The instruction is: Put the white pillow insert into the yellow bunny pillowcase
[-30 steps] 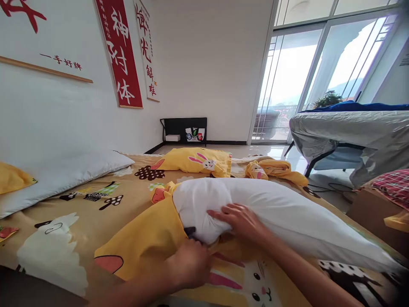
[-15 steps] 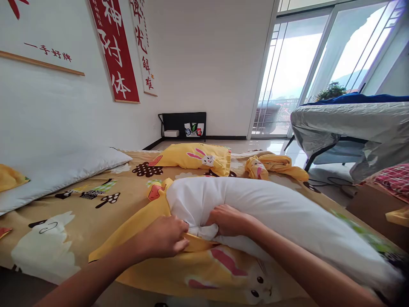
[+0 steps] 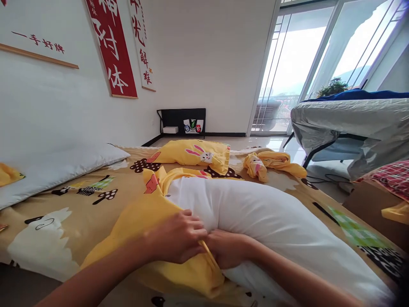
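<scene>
A white pillow (image 3: 271,209) lies across the front of the bed, its left end inside a yellow pillowcase (image 3: 128,230). My left hand (image 3: 179,236) is closed on the pillowcase's open edge, pulling the cloth up against the pillow. Right beside it, my right hand (image 3: 228,247) is closed at the pillow's near side, with its fingertips partly hidden by the cloth edge and my left hand. The rest of the pillow bulges out bare to the right of the pillowcase.
A yellow rabbit-print pillow (image 3: 191,152) and a bundled yellow cloth (image 3: 275,162) lie farther back on the patterned bed sheet (image 3: 105,217). Another white pillow (image 3: 64,170) rests by the left wall. A cardboard box (image 3: 367,202) stands to the right, near a plastic-covered table (image 3: 345,115).
My left hand has moved right, drawing the pillowcase edge toward my right hand. My right hand has shifted slightly down and right. The pillowcase's rabbit print in front has folded out of sight.
</scene>
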Demonstrator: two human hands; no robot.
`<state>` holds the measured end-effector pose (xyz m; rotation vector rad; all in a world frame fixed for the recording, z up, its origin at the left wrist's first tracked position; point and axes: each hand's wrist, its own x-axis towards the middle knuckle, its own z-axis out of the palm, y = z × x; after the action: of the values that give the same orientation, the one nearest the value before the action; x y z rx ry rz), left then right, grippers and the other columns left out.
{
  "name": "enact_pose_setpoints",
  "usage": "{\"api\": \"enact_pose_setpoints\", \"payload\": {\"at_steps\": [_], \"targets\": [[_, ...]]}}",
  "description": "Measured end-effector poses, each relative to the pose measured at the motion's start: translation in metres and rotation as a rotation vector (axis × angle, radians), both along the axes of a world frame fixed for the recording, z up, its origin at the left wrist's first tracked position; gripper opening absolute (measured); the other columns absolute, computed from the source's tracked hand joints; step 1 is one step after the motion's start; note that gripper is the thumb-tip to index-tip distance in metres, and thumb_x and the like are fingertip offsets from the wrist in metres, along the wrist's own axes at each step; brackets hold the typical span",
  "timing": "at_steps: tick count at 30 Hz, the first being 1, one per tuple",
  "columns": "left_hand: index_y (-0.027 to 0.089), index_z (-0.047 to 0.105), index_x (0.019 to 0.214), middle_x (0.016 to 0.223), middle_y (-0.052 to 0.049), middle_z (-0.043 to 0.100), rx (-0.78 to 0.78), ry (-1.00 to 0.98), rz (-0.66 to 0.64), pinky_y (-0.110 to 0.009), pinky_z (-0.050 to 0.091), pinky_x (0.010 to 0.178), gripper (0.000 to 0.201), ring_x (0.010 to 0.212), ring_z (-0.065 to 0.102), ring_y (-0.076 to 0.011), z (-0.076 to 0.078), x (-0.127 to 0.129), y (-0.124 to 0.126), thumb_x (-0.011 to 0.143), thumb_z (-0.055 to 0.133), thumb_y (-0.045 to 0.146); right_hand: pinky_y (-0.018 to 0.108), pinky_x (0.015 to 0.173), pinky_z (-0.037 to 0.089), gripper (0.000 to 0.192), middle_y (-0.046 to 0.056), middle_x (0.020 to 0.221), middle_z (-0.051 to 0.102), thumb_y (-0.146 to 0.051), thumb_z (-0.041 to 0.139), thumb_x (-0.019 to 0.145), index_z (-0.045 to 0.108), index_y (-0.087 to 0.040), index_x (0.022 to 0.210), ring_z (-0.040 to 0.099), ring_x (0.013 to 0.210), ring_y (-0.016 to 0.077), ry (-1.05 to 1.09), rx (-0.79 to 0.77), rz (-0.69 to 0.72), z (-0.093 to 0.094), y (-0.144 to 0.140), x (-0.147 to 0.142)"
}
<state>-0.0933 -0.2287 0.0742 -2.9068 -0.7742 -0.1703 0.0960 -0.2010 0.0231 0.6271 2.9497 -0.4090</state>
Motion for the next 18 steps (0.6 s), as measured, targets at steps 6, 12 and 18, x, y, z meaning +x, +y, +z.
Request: {"api": "enact_pose_setpoints", "payload": {"at_steps": [6,12,18], "targets": [[0.017,0.048,0.068,0.073,-0.002,0.06,-0.005,-0.071,0.208,-0.036,0.035,0.084,0.035,0.076,0.054,-0.0167,-0.009,-0.037,0.003,0.094,0.046,0.04,0.015,0.068,0.041,0.025,0.0,0.086,0.067,-0.016,0.063,0.078,0.069,-0.016,0.102,0.055,0.073,0.0076,-0.015,-0.323,0.126,0.054,-0.003,0.015],[0.018,0.041,0.063,0.06,0.002,0.057,0.032,-0.037,-0.045,-0.033,0.038,0.079,0.03,0.058,0.046,-0.0129,-0.052,-0.023,-0.041,0.09,0.051,0.027,0.041,0.101,0.039,0.06,0.012,0.124,0.059,-0.051,0.055,0.085,0.052,-0.02,0.137,0.054,0.115,0.0256,0.285,0.242,-0.596,0.09,0.078,0.029],[0.019,0.046,0.066,0.069,0.002,0.061,-0.001,-0.047,0.01,-0.026,0.043,0.075,0.024,0.064,0.05,-0.0129,-0.059,-0.039,-0.052,0.089,0.054,0.021,0.041,0.096,0.042,0.081,0.016,0.125,0.058,-0.076,0.049,0.076,0.057,-0.014,0.127,0.055,0.113,0.0302,0.157,0.159,-0.688,0.058,0.099,0.026]]}}
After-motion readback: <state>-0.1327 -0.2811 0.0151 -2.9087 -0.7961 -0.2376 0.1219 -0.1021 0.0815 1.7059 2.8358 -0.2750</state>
